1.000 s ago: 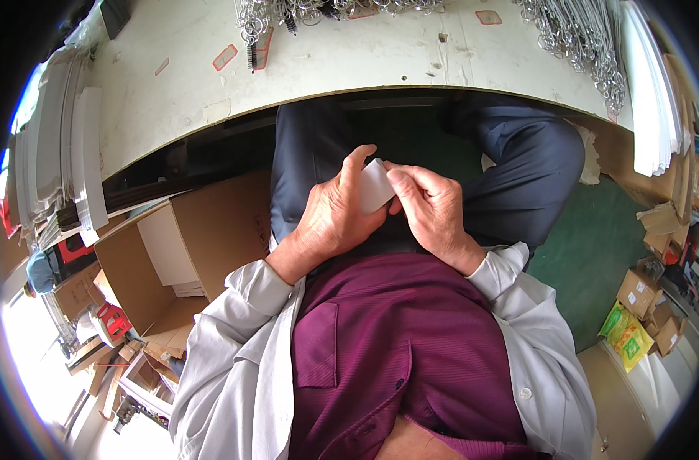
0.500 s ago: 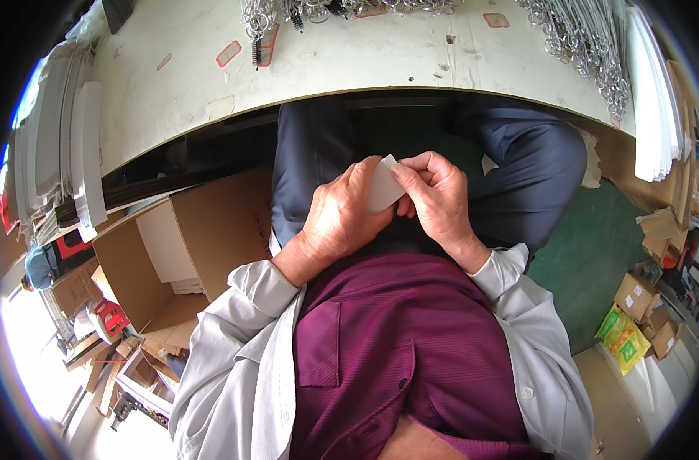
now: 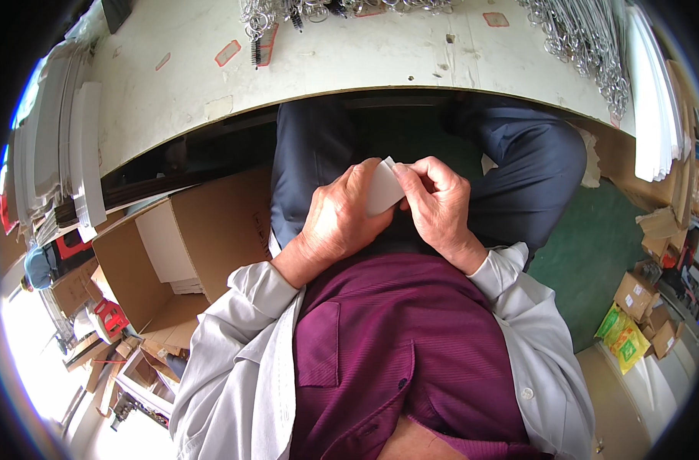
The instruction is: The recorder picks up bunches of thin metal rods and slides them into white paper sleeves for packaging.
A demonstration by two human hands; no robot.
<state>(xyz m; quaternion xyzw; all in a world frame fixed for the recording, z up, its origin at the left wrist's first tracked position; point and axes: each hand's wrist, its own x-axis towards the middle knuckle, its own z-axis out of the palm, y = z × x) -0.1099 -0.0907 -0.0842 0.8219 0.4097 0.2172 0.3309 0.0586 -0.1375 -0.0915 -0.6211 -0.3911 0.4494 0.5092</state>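
Note:
Above my lap, just short of the table's near edge, I hold a small white card-like piece [image 3: 383, 188], flat and with straight edges. My left hand [image 3: 340, 207] is closed around its left side, the thumb along the lower edge. With thumb and bent fingers, my right hand [image 3: 438, 201] pinches the piece near its upper right corner. Whether it is one sheet or several stacked together, I cannot tell. Part of the piece is hidden behind my left hand.
Metal ring-ended wire pieces [image 3: 587, 46] and small dark brushes [image 3: 256, 52] lie along the far side of the white table [image 3: 326, 77]. White folded sheets [image 3: 656, 100] stand at right. An open cardboard box [image 3: 219, 230] is beside my left leg, with white card inside.
The fingers of my right hand have shifted slightly at the white piece's right edge and curled in. My left hand and the piece have hardly moved.

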